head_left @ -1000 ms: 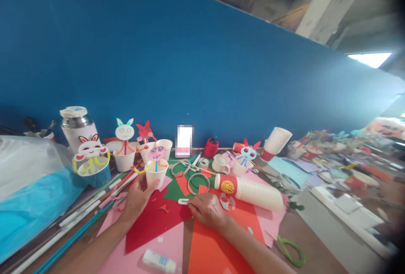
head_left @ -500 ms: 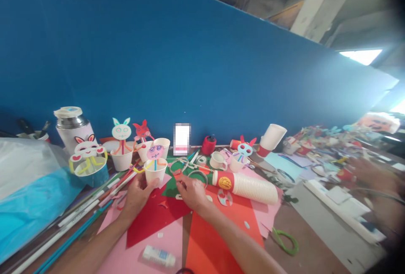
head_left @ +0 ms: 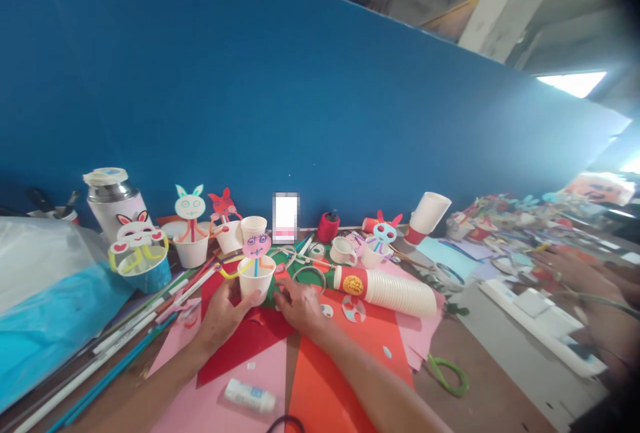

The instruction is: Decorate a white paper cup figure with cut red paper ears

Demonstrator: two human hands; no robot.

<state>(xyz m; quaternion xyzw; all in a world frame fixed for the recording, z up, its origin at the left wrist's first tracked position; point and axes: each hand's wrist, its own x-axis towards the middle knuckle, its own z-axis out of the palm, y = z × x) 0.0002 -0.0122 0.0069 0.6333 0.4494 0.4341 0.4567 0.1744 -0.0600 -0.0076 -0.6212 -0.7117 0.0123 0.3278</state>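
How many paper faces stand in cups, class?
5 clear ones: white face, far left; green-eared face beside it; red face next; pink face by the left hand; blue face, right of centre. Clutter at far right may hide more.

We log a small white tapered paper cup, smooth, matt. Pink round paper face: we note matt too. Long white paper-cup stack, ridged. Orange rectangular paper sheet, matt. Silver metal bottle collar, shiny. Blue-and-clear plastic bag, wrinkled, glossy.
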